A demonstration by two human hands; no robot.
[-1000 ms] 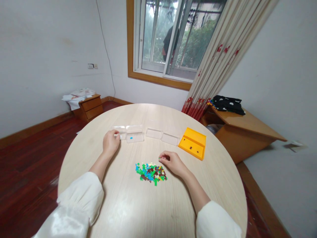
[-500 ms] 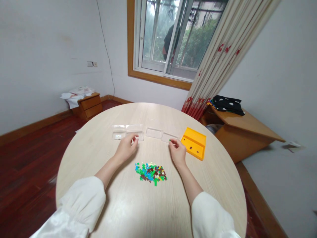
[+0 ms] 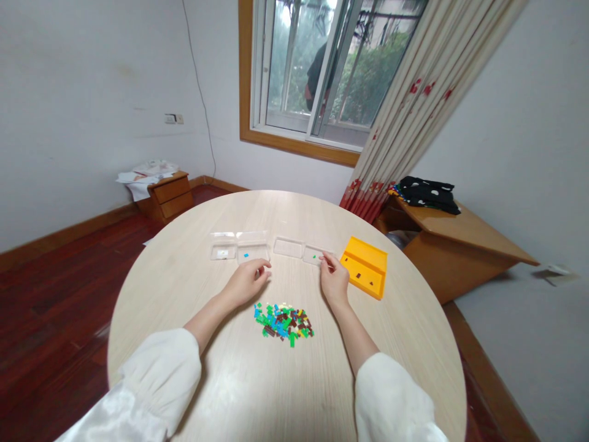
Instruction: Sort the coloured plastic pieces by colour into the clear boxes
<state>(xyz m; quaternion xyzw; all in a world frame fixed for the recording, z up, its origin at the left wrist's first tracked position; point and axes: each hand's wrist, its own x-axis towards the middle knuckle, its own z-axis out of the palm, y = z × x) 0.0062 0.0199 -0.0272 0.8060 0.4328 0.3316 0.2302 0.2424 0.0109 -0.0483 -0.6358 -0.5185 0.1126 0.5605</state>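
My left hand [image 3: 249, 281] hovers just in front of a clear box, fingers apart and holding nothing. A blue piece [image 3: 246, 255] lies in that box. At the right clear tray [image 3: 309, 259], which holds a green piece [image 3: 314, 256], my right hand [image 3: 333, 274] has its fingers slightly apart, with nothing seen between them. Nearer to me lies a loose pile of small blue, green, brown, yellow and cream bricks [image 3: 284, 321]. The yellow case [image 3: 378, 285] stands open right of my right hand, with a few small dark pieces inside.
Another clear box [image 3: 223, 256] with a pale piece is at the left, and a clear tray [image 3: 288, 247] sits in the middle. All stand on the round table [image 3: 257, 393]. A wooden desk [image 3: 442, 245] is beyond at the right. Outside the window is a person [image 3: 316, 77].
My left hand has drawn back from the clear box, where a blue piece now shows. A green piece now lies in the right tray, and my right hand's fingers have loosened.
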